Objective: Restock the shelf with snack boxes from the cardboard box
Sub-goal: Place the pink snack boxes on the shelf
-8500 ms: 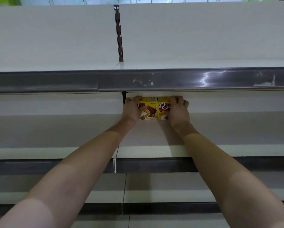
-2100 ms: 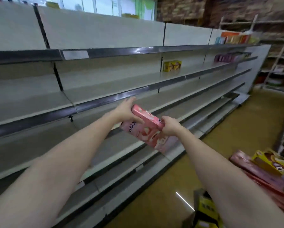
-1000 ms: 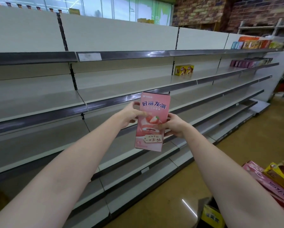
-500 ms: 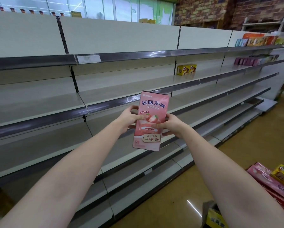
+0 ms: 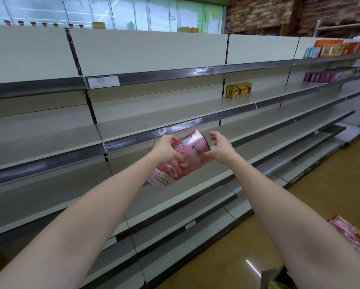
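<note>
Two hands, one pink snack box [image 5: 180,161], mid-frame before the shelf [image 5: 175,130].

We see the left hand [image 5: 166,150] gripping the box, fingers curled over its barcode side, thumb on its front; the box is tilted. Our right hand [image 5: 218,148] is beside the box's upper end, fingers spread and loosely bent; whether it touches, we cannot tell. Yellow boxes [image 5: 239,90] stand on a shelf at upper right; pink boxes [image 5: 354,236] lie at lower right.

Shop aisle, long tiered shelving [image 5: 175,113] (mostly bare), boxed snacks [image 5: 239,90], price-label rails [image 5: 103,81]
</note>
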Demonstrator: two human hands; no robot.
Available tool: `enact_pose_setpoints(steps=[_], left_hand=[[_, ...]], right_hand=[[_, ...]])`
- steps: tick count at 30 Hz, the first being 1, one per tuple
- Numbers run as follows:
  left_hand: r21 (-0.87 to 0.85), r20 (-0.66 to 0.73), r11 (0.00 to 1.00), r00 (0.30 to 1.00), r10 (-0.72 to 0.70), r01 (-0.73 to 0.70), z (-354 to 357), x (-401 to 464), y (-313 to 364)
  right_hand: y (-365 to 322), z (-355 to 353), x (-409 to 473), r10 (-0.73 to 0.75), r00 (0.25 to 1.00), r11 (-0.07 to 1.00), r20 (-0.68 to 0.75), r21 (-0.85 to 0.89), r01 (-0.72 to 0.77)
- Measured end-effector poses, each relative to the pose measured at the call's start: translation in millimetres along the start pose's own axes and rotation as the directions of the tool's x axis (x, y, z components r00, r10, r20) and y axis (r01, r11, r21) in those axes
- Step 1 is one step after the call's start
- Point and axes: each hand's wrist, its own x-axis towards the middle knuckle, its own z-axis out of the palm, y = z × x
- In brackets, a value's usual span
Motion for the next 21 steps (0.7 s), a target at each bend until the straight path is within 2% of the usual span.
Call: enact_pose_setpoints(steps=[2, 5, 7, 9, 14, 18, 21], left_hand=[[0.194, 0.009, 0.978, 0.997, 0.078, -0.079, 7, 8, 5], [0.418, 0.045, 0.892, 0.985, 0.167, -0.170, 15, 14, 19], [0.480, 0.051, 0.852, 0.976, 0.212, -0.210, 17, 19, 26], [0.529, 0.045, 0.813, 0.964, 0.261, -0.245, 18, 27, 27], [0.584, 0.005, 0.773, 0.953, 0.302, -0.248, 2, 43, 22], [0.523, -0.038, 0.835, 0.974, 0.223, -0.171, -19, 62, 13], [0.501, -0.117, 0.851, 0.962, 0.248, -0.158, -32, 77, 20]], right_hand=[[-2, -1, 7, -0.062, 0.994, 0.996, 0.094, -0.060, 0.068], [-1, 0, 21, -0.116, 0.972, 0.965, 0.205, -0.209, 0.160], [1, -2, 29, -0.144, 0.969, 0.939, 0.200, -0.280, 0.197], [5, -4, 39, -0.192, 0.972, 0.937, 0.132, -0.270, 0.222], [12, -6, 64, -0.292, 0.956, 0.929, -0.006, -0.239, 0.282], [9, -6, 87, -0.306, 0.951, 0.943, -0.040, -0.147, 0.297], [-2, -2, 105, -0.302, 0.951, 0.952, -0.065, -0.073, 0.298]])
